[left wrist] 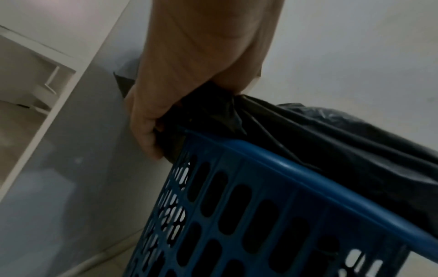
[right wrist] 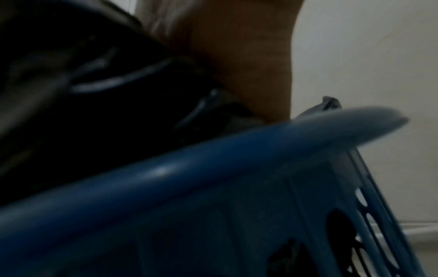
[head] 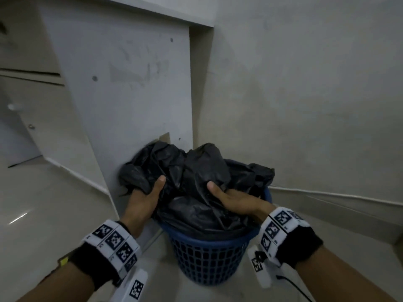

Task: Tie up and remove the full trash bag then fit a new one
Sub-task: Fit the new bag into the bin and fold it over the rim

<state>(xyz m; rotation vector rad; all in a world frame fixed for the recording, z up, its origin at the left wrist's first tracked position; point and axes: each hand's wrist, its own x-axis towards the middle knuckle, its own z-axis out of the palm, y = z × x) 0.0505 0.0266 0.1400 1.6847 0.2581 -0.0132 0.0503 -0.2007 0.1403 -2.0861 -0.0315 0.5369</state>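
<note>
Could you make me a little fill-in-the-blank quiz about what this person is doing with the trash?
1. The black trash bag sits inside a perforated plastic basket coloured ____.
2. The bag's loose top is gripped by ____ hands, the left hand and the right hand.
3. The basket stands on the floor in a corner, close to a pale ____.

Missing words: blue; both; wall

Indoor corner, likely home or small office utility area; exact type cannot tell. Plain pale painted wall (head: pixel 305 94), scuffed. White laminate furniture panel (head: pixel 122 83) with screw caps against wall. Glossy pale tiled floor (head: pixel 32 203), skirting strip along wall base. Blue perforated plastic waste basket (head: pixel 207 258) standing on floor in corner.
</note>
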